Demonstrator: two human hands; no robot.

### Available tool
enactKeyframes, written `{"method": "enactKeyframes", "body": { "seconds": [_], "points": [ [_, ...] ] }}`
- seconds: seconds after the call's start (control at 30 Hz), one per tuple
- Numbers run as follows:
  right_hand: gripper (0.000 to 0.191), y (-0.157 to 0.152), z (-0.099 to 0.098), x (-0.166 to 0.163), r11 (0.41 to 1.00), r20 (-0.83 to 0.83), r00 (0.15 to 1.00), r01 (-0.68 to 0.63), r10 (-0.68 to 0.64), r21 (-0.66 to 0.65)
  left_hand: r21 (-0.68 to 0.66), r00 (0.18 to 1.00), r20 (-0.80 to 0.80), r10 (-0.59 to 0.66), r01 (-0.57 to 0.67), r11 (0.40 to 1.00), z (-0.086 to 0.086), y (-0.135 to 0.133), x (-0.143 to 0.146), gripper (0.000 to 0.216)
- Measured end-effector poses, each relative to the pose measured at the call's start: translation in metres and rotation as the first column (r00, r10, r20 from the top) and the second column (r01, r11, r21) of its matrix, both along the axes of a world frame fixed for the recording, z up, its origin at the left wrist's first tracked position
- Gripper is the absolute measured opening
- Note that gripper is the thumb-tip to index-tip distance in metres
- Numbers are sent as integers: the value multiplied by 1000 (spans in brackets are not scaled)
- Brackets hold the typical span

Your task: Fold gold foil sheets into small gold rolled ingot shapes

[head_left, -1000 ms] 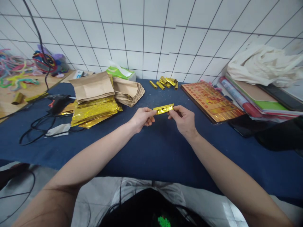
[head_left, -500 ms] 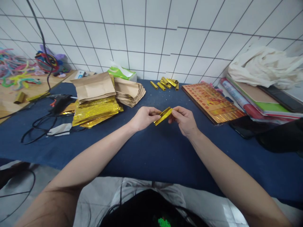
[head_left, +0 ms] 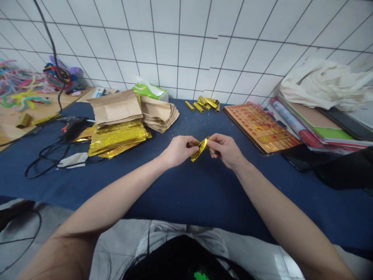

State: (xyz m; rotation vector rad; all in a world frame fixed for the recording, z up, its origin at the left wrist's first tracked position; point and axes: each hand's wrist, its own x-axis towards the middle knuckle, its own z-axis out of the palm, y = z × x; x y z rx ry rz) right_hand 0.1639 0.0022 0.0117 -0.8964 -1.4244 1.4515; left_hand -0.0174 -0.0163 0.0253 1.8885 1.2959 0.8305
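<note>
Between my hands, above the middle of the blue-covered table (head_left: 186, 190), is a folded strip of shiny gold foil paper (head_left: 199, 151). My left hand (head_left: 181, 151) pinches its left side between thumb and fingers. My right hand (head_left: 223, 148) grips the upper right end, thumb and fingertips pressed together. The strip is tilted and bent, its inner folds partly covered by my fingers. Farther back lie several rolled gold foil pieces (head_left: 204, 103). Left of my hands, a pile of gold foil sheets (head_left: 119, 136) lies under brown paper sheets (head_left: 115, 107).
A black glue gun (head_left: 72, 128) with its cable sits at the left, near a white scrap (head_left: 72, 160). A green tissue pack (head_left: 150, 91) stands by the tiled wall. To the right are an orange-gold printed packet (head_left: 260, 126), stacked books (head_left: 329, 126) and a cream cloth bag (head_left: 323, 83).
The gold strip has turned steeper and is now bent instead of nearly straight. Both hands have dipped slightly toward me and drawn closer together.
</note>
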Motion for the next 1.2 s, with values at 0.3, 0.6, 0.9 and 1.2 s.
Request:
{"method": "enactKeyframes", "body": {
  "seconds": [0.3, 0.6, 0.9, 1.2],
  "points": [
    [18, 3, -3, -2, 995, 148, 984, 101, -97, -20, -8, 999, -29, 17, -17, 1000, 3, -2, 1, 22],
    [15, 1, -4, -4, 991, 222, 975, 60, -32, -120, 31, 995, -96, 33, -30, 999, 0, -3, 4, 18],
    [19, -2, -1, -1, 991, 147, 980, -135, 134, -1, 6, 998, -39, 54, -54, 999, -9, 3, 3, 19],
    [23, -2, -5, -4, 995, 208, 973, -88, 97, -52, 194, 954, -269, 132, -81, 978, -1, -10, 7, 19]
  ]
}}
